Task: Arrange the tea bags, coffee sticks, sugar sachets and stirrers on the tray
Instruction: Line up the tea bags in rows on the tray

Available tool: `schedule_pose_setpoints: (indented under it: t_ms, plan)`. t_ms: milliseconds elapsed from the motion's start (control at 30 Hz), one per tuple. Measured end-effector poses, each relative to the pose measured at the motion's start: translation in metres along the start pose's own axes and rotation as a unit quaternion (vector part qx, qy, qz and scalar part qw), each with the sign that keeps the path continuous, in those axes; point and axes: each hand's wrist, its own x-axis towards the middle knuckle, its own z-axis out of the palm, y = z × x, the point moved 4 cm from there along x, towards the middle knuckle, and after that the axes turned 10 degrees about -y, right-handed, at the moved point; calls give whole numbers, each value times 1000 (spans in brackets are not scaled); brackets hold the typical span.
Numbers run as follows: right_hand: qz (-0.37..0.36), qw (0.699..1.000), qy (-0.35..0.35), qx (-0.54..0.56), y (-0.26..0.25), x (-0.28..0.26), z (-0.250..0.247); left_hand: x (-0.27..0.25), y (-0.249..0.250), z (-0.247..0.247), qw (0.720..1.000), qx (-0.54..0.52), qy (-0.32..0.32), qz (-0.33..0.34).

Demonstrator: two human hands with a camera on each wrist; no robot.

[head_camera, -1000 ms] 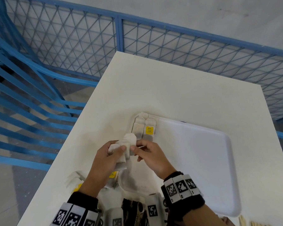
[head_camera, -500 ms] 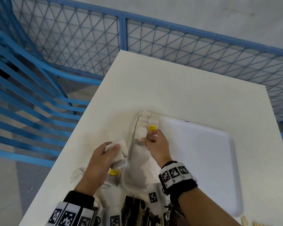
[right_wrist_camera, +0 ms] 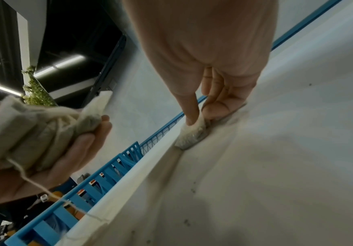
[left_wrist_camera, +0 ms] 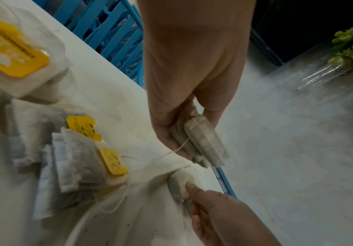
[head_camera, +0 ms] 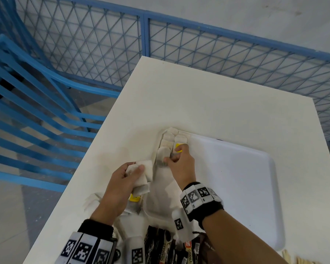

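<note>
A white tray (head_camera: 236, 178) lies on the white table (head_camera: 198, 96). A row of tea bags (head_camera: 170, 137) lines the tray's far left corner. My right hand (head_camera: 169, 159) pinches one tea bag (head_camera: 162, 156) at the near end of that row, against the tray's left rim. In the right wrist view thumb and forefinger (right_wrist_camera: 189, 114) press this tea bag (right_wrist_camera: 192, 134) down. My left hand (head_camera: 135, 171), just left of the tray, grips a bundle of several tea bags (head_camera: 146, 174); the left wrist view shows the bundle (left_wrist_camera: 203, 144) with a string hanging from it.
Loose tea bags with yellow tags (left_wrist_camera: 81, 159) lie on the table near my left wrist. Dark coffee sticks (head_camera: 164, 248) sit at the near edge, wooden stirrers (head_camera: 293, 261) at the bottom right. A blue chair (head_camera: 27, 111) and a blue mesh fence (head_camera: 179, 44) border the table.
My right hand took a tea bag from the left hand's bundle and carried it forward to the near end of the tray's row. The left hand stayed beside the tray.
</note>
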Motion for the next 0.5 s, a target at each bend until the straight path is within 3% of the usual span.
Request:
schedule_pose_setpoints:
  t_ms: [133,333,500]
  plan:
    - [-24,999,-23,2,-13,-12,-2,1,1,6,1000,-15,2,-3]
    - [4,969,-215,120,-21,-46,6,-2,8,12,1000,-21,1,13]
    - [-2,964,-225,139,-14,-55,14,-1,6,15,1000,-29,2,-3]
